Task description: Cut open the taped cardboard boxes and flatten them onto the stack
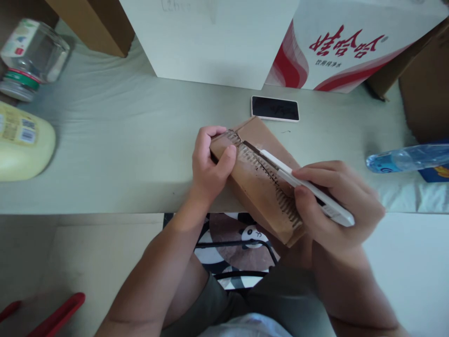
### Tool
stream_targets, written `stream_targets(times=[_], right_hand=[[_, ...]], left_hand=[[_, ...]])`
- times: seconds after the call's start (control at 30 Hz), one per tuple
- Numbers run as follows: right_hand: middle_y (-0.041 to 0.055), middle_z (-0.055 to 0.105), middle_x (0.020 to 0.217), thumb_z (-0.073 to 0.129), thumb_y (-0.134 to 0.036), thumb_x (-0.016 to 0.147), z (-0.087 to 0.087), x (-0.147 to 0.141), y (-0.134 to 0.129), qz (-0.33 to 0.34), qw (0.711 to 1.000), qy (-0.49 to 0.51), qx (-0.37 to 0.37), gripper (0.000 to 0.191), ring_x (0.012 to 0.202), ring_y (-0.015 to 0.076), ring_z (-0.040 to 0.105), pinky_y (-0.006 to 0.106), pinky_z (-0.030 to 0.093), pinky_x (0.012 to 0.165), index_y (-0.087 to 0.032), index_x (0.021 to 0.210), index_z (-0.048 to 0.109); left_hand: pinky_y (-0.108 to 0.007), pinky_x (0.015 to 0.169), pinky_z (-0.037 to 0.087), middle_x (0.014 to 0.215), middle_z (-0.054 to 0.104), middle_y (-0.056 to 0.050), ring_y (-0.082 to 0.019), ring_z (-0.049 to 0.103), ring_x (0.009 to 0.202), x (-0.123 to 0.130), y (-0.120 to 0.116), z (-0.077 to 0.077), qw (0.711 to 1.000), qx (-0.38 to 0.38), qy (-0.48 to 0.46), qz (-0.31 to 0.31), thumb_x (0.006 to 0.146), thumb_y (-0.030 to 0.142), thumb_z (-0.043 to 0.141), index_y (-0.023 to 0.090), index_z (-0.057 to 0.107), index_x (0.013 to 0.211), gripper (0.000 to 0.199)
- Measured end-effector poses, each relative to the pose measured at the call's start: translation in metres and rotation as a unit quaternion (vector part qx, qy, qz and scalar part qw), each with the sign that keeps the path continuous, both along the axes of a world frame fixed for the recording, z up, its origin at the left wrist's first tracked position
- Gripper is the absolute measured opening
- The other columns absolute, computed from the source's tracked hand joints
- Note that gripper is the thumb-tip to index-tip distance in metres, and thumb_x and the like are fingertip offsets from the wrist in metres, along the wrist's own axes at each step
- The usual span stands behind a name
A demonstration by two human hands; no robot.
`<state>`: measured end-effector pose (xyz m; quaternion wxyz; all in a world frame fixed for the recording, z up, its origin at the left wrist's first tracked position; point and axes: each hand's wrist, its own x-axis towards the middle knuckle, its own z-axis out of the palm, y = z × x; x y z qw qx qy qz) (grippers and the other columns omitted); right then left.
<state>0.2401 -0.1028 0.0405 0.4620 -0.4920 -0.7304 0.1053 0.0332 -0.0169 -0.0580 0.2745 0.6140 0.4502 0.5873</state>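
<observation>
A brown cardboard box lies slanted over the table's front edge, with a rough, torn-looking strip and a dark slit running along its top face. Its far left corner is gripped by my left hand, thumb on top and fingers around the side. My right hand holds a white utility knife between thumb and fingers. The knife's dark blade lies along the strip, its tip close to my left thumb. Just beyond the box a phone rests flat, screen up.
Large white cartons and a red-and-white carton stand at the back. A clear jar and a yellow bottle are at left. A plastic water bottle lies at right on the cloth-covered table.
</observation>
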Motion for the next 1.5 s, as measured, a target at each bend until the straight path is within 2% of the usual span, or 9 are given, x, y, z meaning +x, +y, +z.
stream_targets(times=[0.2, 0.7, 1.07, 1.33, 1.5], right_hand=[[0.0045, 0.079, 0.099, 0.073, -0.006, 0.088, 0.001, -0.002, 0.001, 0.011, 0.999, -0.024, 0.035, 0.028, 0.080, 0.0186, 0.076, 0.033, 0.063, 0.069, -0.025, 0.107, 0.080], [0.0049, 0.080, 0.104, 0.073, -0.009, 0.093, 0.002, -0.004, 0.004, 0.023, 0.998, -0.059, 0.006, 0.024, 0.088, 0.0184, 0.078, 0.031, 0.064, 0.077, -0.025, 0.110, 0.079], [0.0028, 0.078, 0.094, 0.067, -0.008, 0.089, 0.001, -0.002, 0.002, 0.007, 0.999, -0.022, 0.033, 0.019, 0.079, 0.0150, 0.073, 0.029, 0.060, 0.068, -0.022, 0.100, 0.074], [0.0042, 0.081, 0.101, 0.067, -0.004, 0.087, 0.002, -0.004, 0.002, 0.012, 1.000, -0.016, 0.011, 0.030, 0.085, 0.0202, 0.078, 0.035, 0.066, 0.073, -0.026, 0.105, 0.077], [0.0022, 0.083, 0.100, 0.069, -0.008, 0.088, 0.004, 0.006, 0.006, 0.008, 1.000, -0.013, 0.001, 0.023, 0.087, 0.0203, 0.080, 0.034, 0.065, 0.076, -0.026, 0.099, 0.079]], left_hand=[[-0.041, 0.095, 0.062, 0.116, 0.071, -0.006, -0.025, 0.073, 0.109, 0.000, 0.004, -0.009, 0.999, 0.050, 0.014, 0.009, 0.104, 0.068, 0.060, 0.027, 0.062, 0.126, 0.046], [-0.041, 0.099, 0.060, 0.118, 0.070, -0.006, -0.025, 0.071, 0.111, 0.000, 0.005, -0.011, 0.998, 0.064, 0.009, 0.002, 0.106, 0.062, 0.061, 0.028, 0.062, 0.127, 0.040], [-0.041, 0.098, 0.060, 0.117, 0.070, -0.006, -0.025, 0.071, 0.110, 0.000, 0.006, -0.011, 0.997, 0.072, 0.011, 0.005, 0.106, 0.063, 0.060, 0.027, 0.062, 0.128, 0.042], [-0.042, 0.099, 0.060, 0.117, 0.070, -0.006, -0.025, 0.071, 0.111, -0.002, 0.005, -0.011, 0.998, 0.062, 0.017, -0.001, 0.105, 0.065, 0.061, 0.027, 0.062, 0.128, 0.044], [-0.041, 0.097, 0.061, 0.117, 0.070, -0.006, -0.025, 0.072, 0.110, -0.002, 0.005, -0.010, 0.998, 0.062, 0.018, -0.001, 0.104, 0.067, 0.061, 0.027, 0.062, 0.127, 0.046]])
